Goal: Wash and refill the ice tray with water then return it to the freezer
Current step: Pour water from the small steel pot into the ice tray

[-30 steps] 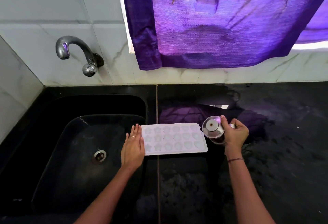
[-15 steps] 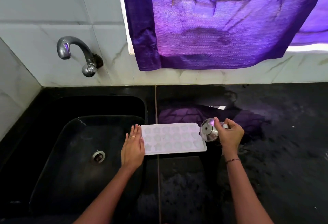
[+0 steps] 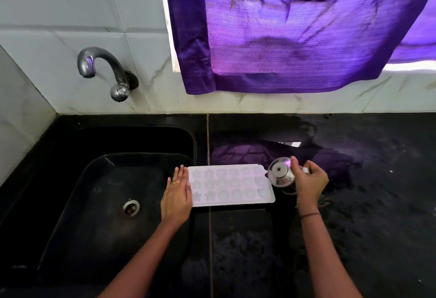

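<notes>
Here, a white ice tray (image 3: 231, 185) is lying flat on the black worktop (image 3: 354, 227), at its edge beside the sink (image 3: 99, 203). The left hand (image 3: 176, 197), fingers pressed together, is bracing the tray's end, likely steadying it. The right hand (image 3: 309, 180) is gripping a tilted steel cup (image 3: 280, 175), seemingly to fill the tray.

White ice tray (image 3: 230, 185), star & round molds, flat on counter by sink

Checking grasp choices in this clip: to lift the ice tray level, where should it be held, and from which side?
Hold the ice tray by its two short ends, one hand from each side. It lies flat on the counter, long axis left-right; the left hand already rests at its left end. The right hand holds a steel cup and must free up first.
</notes>
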Available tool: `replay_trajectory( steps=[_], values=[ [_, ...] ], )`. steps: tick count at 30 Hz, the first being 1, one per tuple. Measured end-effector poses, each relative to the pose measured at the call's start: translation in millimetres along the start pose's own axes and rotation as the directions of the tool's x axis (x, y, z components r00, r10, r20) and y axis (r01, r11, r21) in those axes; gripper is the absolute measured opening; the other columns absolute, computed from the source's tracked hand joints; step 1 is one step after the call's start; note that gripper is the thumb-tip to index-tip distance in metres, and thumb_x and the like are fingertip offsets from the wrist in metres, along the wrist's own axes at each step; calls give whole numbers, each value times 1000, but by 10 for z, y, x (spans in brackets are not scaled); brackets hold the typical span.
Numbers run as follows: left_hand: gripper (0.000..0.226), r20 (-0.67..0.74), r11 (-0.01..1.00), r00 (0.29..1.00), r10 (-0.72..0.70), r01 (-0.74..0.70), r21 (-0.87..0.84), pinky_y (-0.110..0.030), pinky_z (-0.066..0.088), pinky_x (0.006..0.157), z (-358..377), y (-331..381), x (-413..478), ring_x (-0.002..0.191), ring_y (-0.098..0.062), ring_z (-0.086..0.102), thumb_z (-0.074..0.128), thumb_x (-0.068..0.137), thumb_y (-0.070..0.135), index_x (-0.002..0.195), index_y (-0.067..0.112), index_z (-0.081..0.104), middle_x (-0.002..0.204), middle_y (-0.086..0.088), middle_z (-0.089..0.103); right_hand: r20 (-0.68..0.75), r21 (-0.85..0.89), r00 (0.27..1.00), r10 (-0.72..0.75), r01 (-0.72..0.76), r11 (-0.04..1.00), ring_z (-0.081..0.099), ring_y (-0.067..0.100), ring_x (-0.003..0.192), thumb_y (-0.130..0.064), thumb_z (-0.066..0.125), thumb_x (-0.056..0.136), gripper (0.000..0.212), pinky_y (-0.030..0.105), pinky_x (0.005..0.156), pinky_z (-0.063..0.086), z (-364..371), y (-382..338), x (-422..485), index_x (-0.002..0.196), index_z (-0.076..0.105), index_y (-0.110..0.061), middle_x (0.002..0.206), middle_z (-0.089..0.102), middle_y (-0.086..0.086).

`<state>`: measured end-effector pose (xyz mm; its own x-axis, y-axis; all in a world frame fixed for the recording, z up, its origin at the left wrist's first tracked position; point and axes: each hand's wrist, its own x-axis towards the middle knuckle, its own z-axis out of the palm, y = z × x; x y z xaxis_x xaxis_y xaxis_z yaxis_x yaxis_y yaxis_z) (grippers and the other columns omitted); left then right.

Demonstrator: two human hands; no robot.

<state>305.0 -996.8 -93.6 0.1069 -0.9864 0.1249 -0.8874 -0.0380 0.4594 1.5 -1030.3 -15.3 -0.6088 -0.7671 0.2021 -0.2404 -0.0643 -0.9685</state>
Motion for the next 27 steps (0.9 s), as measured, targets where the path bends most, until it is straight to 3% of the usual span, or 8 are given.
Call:
replay_trajectory(
  steps=[8,13,18,21,24,27],
  values=[
    [71,-3,1000,1000,-7,7,-3,-26,6,118,3,-3,-6,141,-3,5,0,87,41,147,10,23,156,1,21,-69,170,990,126,-113,979,22,3,41,-12,75,77,53,15,44,23,14,10,65,50,29,-15,37,27,-11],
    [72,-9,1000,1000,-5,5,-1,-26,4,117,-22,30,-16,141,-4,5,-2,87,41,147,9,23,155,1,21,-6,163,997,76,-74,984,23,2,42,-10,74,78,53,14,44,24,90,-38,50,50,29,-13,38,27,-13],
    [73,-6,1000,1000,-3,3,-3,-25,4,117,-26,27,-19,140,-2,3,-2,86,41,147,9,22,156,1,21,71,63,996,-60,55,996,26,2,42,-10,75,77,54,13,44,26,146,-72,1,48,30,-14,41,30,-13],
    [72,-6,1000,1000,1,-1,-4,-26,4,118,-26,27,-20,141,-4,4,-2,87,41,147,9,22,156,0,21,111,-14,985,-133,136,991,33,8,46,-13,77,76,51,22,47,32,174,-72,-21,46,35,-15,45,38,2],
    [72,-2,1000,1000,3,-3,-2,-27,5,118,-21,23,-19,142,-5,6,-2,87,41,147,8,22,156,-1,21,129,-39,978,-162,168,985,34,17,49,-13,76,76,50,30,49,33,204,-85,-44,47,36,-10,48,39,4],
    [73,2,1000,1000,4,-4,1,-26,3,118,-22,18,-15,141,-4,3,-2,86,41,147,9,21,156,0,19,144,-55,964,-222,232,971,34,16,49,-12,76,76,52,32,47,33,220,-126,-60,47,33,-16,47,37,3]
  ],
)
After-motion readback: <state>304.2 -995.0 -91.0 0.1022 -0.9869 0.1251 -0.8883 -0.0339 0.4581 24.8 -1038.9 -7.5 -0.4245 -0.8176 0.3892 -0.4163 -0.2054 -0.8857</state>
